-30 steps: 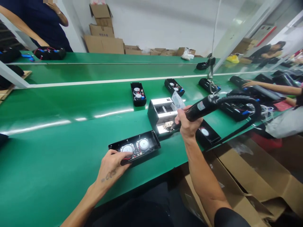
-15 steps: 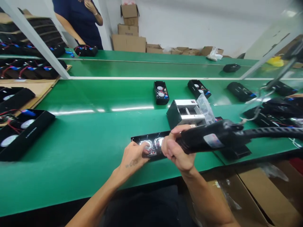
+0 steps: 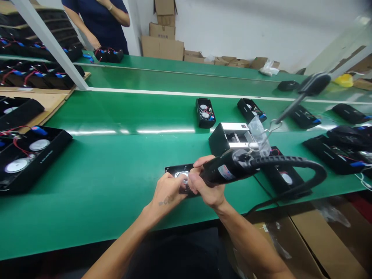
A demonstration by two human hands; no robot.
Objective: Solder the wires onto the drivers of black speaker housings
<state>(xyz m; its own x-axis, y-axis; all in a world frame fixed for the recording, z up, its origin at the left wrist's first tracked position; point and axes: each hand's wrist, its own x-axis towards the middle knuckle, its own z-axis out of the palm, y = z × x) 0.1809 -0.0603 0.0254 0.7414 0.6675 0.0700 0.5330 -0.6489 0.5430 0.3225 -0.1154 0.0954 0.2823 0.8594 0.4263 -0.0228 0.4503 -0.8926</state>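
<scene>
My right hand [image 3: 207, 184] is wrapped round a black electric screwdriver [image 3: 222, 170], which lies tilted with its cord end to the right. Its tip is hidden behind my fingers. Under both hands is a black speaker panel [image 3: 173, 169] with a round silver-rimmed speaker showing. My left hand [image 3: 168, 188] grips the panel's near edge, the thumb resting by the speaker. Just beyond the panel stands a small black-and-silver boxy device [image 3: 219, 140] with an open top, a clear plastic bag against its right side.
Black speaker housings with wires lie on the green bench at left [image 3: 55, 155], behind [image 3: 205, 112] and right [image 3: 331, 153]. The screwdriver's thick cable [image 3: 316, 168] loops on the right. Cardboard boxes [image 3: 316, 236] sit below the bench edge. Across the bench stands a person [image 3: 101, 27].
My right hand and the screwdriver have shifted left, closer to my left hand, over the panel. The cable now bends in a loop. The other person's hand has lowered to a housing.
</scene>
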